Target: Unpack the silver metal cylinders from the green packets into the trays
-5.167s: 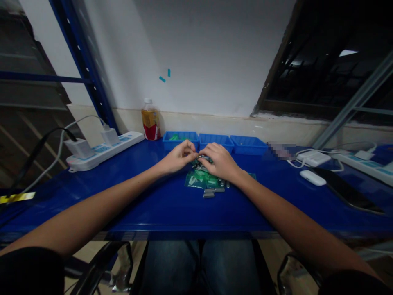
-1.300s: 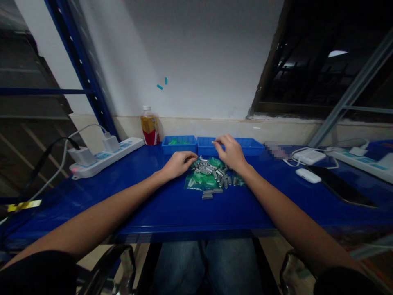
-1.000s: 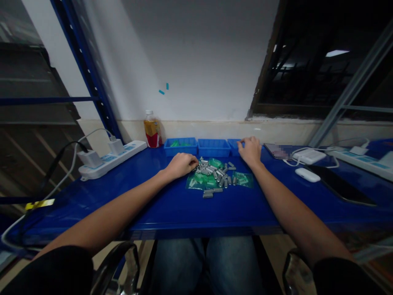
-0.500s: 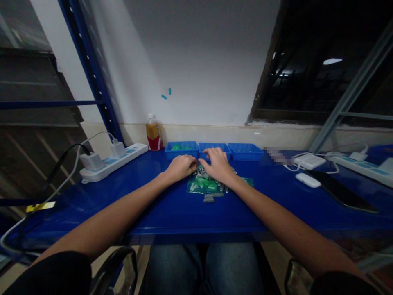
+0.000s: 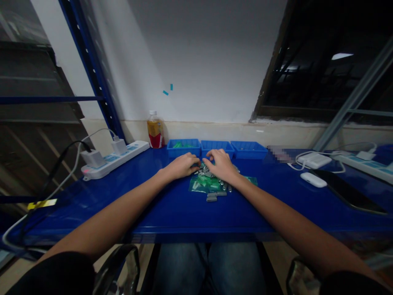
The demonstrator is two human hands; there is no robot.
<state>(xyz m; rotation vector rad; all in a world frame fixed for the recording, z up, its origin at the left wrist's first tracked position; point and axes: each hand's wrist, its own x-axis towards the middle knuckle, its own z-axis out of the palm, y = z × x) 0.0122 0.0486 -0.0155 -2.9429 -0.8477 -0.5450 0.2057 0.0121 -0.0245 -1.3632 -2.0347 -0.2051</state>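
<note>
On the blue table [image 5: 172,209] lies a heap of small grey metal cylinders [image 5: 215,196] mixed with little green plastic bags [image 5: 199,184]. My left hand [image 5: 183,165] rests at the heap's left edge, fingers curled and pinched on something I cannot make out. Just right of it, my right hand [image 5: 221,162] lies over the heap with bent fingers, its fingertips on the pieces near the left hand. Whatever those fingers pinch is too small to see.
Three blue trays [image 5: 216,144] stand in a row behind the heap; the left one holds green bags. A drink bottle [image 5: 155,130] and a white power strip [image 5: 113,155] sit at the back left. Chargers, cables and a dark phone [image 5: 346,191] lie at the right.
My right hand went out to the right-hand blue tray about a second ago and has come back onto the heap beside my left hand. The left hand has stayed in place.
</note>
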